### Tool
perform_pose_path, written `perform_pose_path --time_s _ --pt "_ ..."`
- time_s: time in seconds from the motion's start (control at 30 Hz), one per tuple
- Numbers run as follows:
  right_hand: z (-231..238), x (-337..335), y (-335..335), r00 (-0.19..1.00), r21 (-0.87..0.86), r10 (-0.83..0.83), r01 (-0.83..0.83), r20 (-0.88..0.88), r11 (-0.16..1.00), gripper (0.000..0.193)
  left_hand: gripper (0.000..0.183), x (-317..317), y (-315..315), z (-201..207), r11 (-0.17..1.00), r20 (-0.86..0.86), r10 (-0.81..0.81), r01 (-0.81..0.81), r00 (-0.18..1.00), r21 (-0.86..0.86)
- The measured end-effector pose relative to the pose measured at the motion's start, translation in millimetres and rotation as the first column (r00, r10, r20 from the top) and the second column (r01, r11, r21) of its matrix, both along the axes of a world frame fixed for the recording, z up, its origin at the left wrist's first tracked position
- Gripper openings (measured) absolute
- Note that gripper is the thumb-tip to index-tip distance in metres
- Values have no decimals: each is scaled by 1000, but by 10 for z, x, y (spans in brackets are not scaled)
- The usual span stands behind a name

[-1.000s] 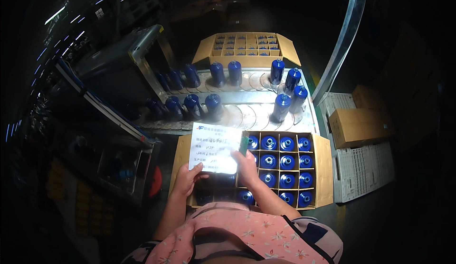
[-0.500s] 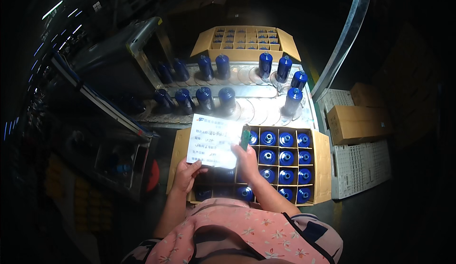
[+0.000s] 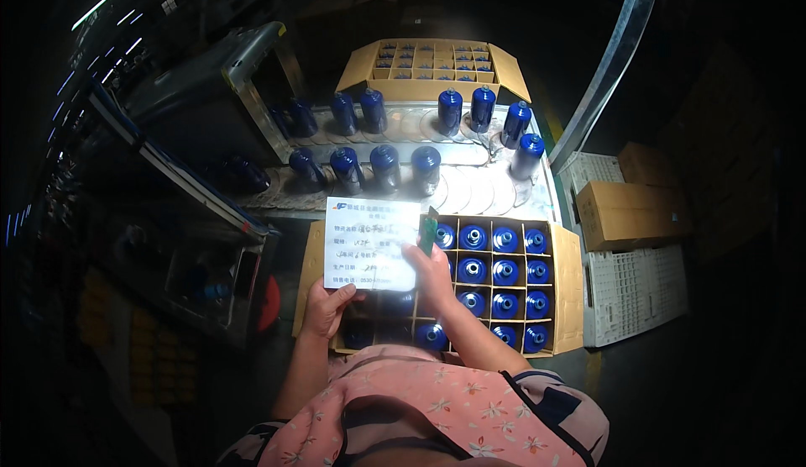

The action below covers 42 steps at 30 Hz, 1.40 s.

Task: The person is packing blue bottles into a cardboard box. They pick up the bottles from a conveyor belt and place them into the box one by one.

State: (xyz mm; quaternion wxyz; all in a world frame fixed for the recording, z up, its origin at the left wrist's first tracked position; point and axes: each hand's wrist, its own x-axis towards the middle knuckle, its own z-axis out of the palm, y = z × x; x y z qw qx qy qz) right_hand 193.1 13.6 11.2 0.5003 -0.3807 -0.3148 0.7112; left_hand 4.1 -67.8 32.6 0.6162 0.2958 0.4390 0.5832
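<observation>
In both hands I hold a white printed card with handwriting on it, above an open cardboard box. My left hand pinches its lower left edge between thumb and fingers. My right hand closes on the right edge and also grips a green utility knife, its dark slanted tip pointing up. Blue glass bottles stand upright in the box's divided cells, necks up. The card and my forearms hide part of the box's left side.
Beyond the box, a conveyor carries blue bottles in two rows. A second divided box stands behind it. At right are a metal post, brown cartons and white plastic pallets. A dark machine housing is at left.
The card has shifted slightly left and turned straighter, with both hands still on it. On the conveyor, the near row of bottles has moved right and the far row left.
</observation>
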Motion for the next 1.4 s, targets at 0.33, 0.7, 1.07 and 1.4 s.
perform_pose_path --time_s 0.33,0.7,1.07,1.4 --pt "21 26 -78 1000 -9 -2 2 -15 1000 26 40 33 -116 -53 1000 8 -11 11 1000 9" --pt "93 252 192 1000 74 -20 20 1 997 24 36 180 183 -128 994 -81 -84 88 993 57" --pt "25 351 156 995 4 -57 57 -87 998 18 32 377 143 -70 997 -85 -78 76 993 -23" --pt "40 326 99 990 6 -59 60 -131 998 15 29 410 26 -95 997 -69 -75 75 995 4"
